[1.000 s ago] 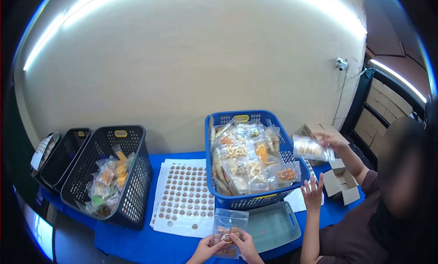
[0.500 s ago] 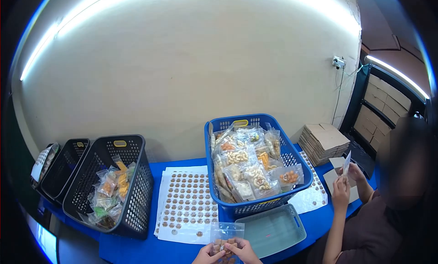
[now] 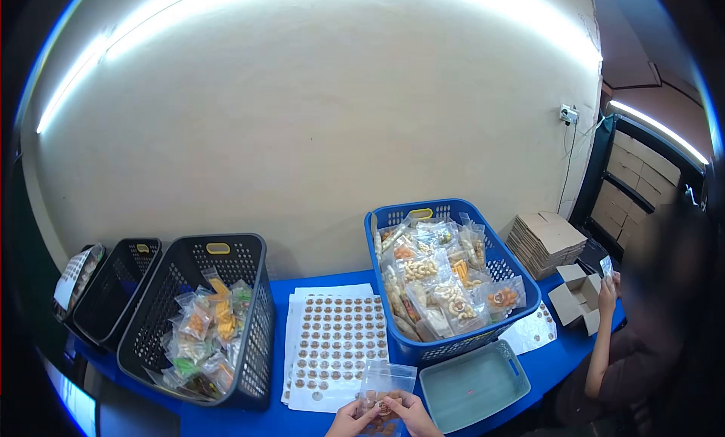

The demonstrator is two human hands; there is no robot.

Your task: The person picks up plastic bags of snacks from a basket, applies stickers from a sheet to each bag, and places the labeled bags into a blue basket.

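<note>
At the bottom of the head view, a clear plastic bag point(image 3: 390, 376) of brown snack pieces is held between my two hands. My left hand point(image 3: 353, 422) grips its left side, and my right hand point(image 3: 414, 417) grips the right. Both thumbs meet on the front of the bag, over a round brown sticker point(image 3: 384, 409). Just behind my hands, sheets of round stickers point(image 3: 340, 339) lie on the blue table cover point(image 3: 226, 422). The lower part of the bag is partly hidden by my fingers.
A blue basket point(image 3: 445, 352) full of snack bags stands behind a grey-green tray point(image 3: 476, 388). To the left are a dark basket point(image 3: 257, 346) with snack bags and another dark basket point(image 3: 106, 309). Flattened cardboard point(image 3: 547, 244), an open box point(image 3: 578, 301) and a co-worker point(image 3: 627, 361) are on the right.
The view has shifted, so the table things appear further right and lower. My hands keep hold of the bag. The co-worker's hands have moved right, and the open box shows more fully.
</note>
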